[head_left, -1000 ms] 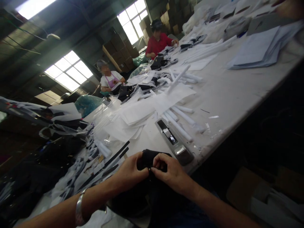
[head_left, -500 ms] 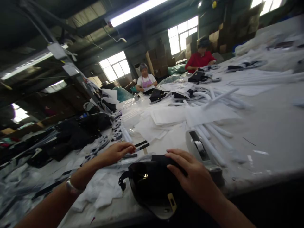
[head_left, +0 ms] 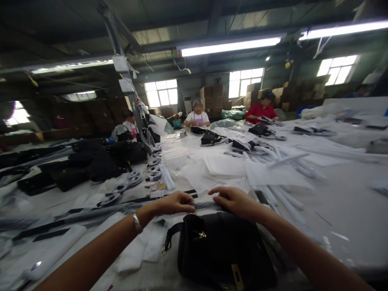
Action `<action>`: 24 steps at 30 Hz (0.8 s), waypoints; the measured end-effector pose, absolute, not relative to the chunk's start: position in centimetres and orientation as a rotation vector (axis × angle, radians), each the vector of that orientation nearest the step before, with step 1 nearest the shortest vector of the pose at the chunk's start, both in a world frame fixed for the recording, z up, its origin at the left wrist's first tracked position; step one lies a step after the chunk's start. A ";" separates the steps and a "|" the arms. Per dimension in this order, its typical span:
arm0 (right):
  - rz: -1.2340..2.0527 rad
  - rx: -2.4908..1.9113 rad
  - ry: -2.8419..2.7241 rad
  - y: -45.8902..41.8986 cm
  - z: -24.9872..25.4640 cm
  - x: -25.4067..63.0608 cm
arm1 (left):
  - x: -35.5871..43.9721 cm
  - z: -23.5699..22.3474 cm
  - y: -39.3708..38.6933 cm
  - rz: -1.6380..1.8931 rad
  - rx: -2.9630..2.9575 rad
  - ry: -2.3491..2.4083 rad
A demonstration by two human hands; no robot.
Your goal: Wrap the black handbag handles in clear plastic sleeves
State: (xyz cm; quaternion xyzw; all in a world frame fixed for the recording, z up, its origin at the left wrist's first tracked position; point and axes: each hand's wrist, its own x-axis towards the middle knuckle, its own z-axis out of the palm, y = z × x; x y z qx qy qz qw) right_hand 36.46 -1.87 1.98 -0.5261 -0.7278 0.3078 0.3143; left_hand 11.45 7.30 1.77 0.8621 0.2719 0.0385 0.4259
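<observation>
A black handbag (head_left: 221, 242) with gold hardware stands at the table's front edge, its short buckled strap (head_left: 170, 238) hanging out to the left. Just behind the bag, a long strap in clear plastic (head_left: 206, 205) runs off to the left. My left hand (head_left: 177, 203), a silver bangle on its wrist, has its fingers closed on this wrapped strap. On the same strap, a short way to the right, my right hand (head_left: 235, 201) grips with thumb and bent fingers; its index finger reaches forward. The undersides of both hands are hidden.
White foam sheets (head_left: 224, 165) and foam rods (head_left: 283, 198) lie beyond my hands. A tape dispenser (head_left: 259, 197) is partly behind my right hand. Black bags (head_left: 100, 161) are heaped at left, by a post (head_left: 133, 101). Several people sit across the table, one in red (head_left: 262, 111).
My right hand has left the top of the bag and moved to the wrapped strap behind it. My left hand has come to the strap too. The camera view has levelled.
</observation>
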 end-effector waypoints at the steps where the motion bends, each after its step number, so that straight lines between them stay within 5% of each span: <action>1: 0.803 -1.390 -1.902 -2.0 2.4 36.4 | 11.8 2.6 7.6 0.115 2.174 0.671; 9: 0.988 -1.366 -1.877 -2.6 6.8 36.8 | 14.9 9.9 7.7 0.148 2.163 0.494; 21: 0.929 -1.390 -1.508 -4.1 7.7 41.9 | 1.4 7.6 8.4 0.228 1.962 0.915; 24: 0.697 -1.507 -1.646 -2.5 9.3 41.9 | 0.3 9.5 8.5 0.355 2.009 0.990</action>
